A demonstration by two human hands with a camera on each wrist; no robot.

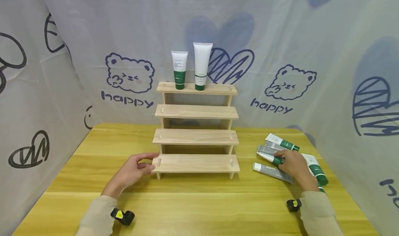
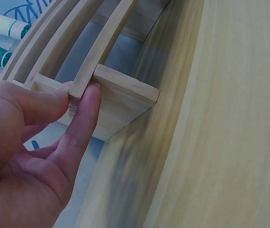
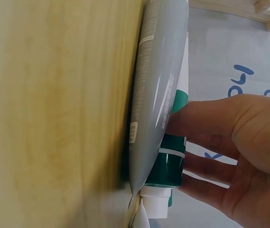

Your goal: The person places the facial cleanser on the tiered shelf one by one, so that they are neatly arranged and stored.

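A four-tier wooden shelf [image 1: 196, 163] stands on the table. My left hand [image 1: 135, 172] pinches the left end of its lowest board, thumb on one face and a finger on the other in the left wrist view [image 2: 44, 137]. On the top tier stand a white-and-green tube [image 1: 179, 69] and a taller white tube [image 1: 202, 64]. At the right, my right hand [image 1: 296, 166] pinches a white-and-green tube [image 1: 268, 157] within a pile. In the right wrist view the hand [image 3: 234, 147] has its thumb on the green end, beside a grey tube [image 3: 158, 85].
More tubes lie around the right hand: a white-and-green one [image 1: 282, 142] behind, a grey one [image 1: 271, 172] in front, and another white-and-green one [image 1: 316, 170] to its right. A printed cloth [image 1: 131, 38] hangs behind and beside the table [image 1: 193, 208].
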